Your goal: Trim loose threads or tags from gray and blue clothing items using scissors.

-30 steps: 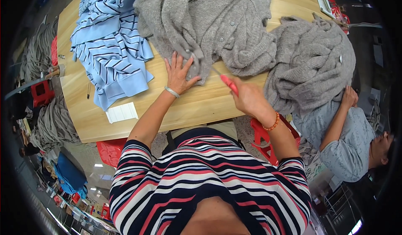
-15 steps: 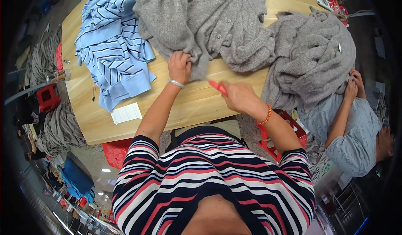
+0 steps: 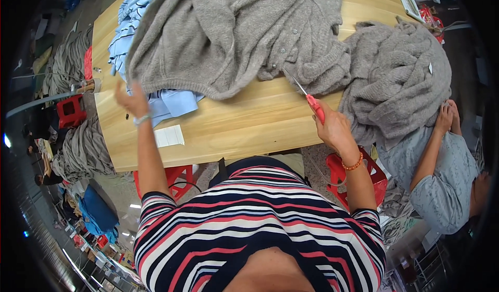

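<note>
A grey knitted cardigan (image 3: 208,37) with buttons lies spread over the far half of the wooden table (image 3: 234,120), covering part of a blue striped knit garment (image 3: 122,37). My left hand (image 3: 132,104), blurred by motion, is just off the cardigan's lower left corner; its fingers look apart and nothing shows in them. In my right hand (image 3: 335,128) is a red-handled tool (image 3: 316,109) with a thin metal shaft. Its tip points up toward the cardigan's buttoned part, and whether it touches the knit I cannot tell.
A heap of grey knitwear (image 3: 400,79) sits on the table's right end, where a co-worker's hands (image 3: 448,118) rest against it. A white card (image 3: 170,136) lies near the front edge. Red stools (image 3: 70,111) and more piled grey knitwear (image 3: 83,151) stand at the left.
The cardigan's lower part has been spread out leftward over the striped garment. My left hand has let go of it and moved left; my right hand has moved right with the tool.
</note>
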A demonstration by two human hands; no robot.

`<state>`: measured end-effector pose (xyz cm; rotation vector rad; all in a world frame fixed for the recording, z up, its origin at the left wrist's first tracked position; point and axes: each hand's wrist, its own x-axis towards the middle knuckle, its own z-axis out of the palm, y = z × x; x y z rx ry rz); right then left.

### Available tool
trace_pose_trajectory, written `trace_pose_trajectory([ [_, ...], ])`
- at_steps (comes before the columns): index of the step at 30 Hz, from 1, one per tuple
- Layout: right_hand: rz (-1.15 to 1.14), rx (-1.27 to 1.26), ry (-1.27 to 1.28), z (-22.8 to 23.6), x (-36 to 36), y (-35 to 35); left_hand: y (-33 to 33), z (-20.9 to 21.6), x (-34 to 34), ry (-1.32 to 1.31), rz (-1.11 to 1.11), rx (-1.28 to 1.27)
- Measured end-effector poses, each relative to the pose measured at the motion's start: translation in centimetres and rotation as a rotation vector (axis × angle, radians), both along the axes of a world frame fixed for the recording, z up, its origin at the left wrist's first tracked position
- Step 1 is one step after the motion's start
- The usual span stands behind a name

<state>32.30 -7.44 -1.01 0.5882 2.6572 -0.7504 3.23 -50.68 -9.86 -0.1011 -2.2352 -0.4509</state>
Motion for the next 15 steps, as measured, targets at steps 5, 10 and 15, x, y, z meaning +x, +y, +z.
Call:
trace_pose_trajectory([
  [5, 0.054, -0.01, 0.076, 2.2, -1.9, -0.3, 17.3, -1.4, 9.7, -0.577, -0.883, -0.093],
  [10, -0.16, 0.116, 0.236, 4.6, -5.4, 4.4, 24.8, -6.6, 8.9, -0.636, -0.86, -0.213],
  [15, -0.07, 0.134, 0.253, 4.1, -2.6, 4.7, 23.0, -7.8, 7.2, -1.242, -0.822, 0.45],
])
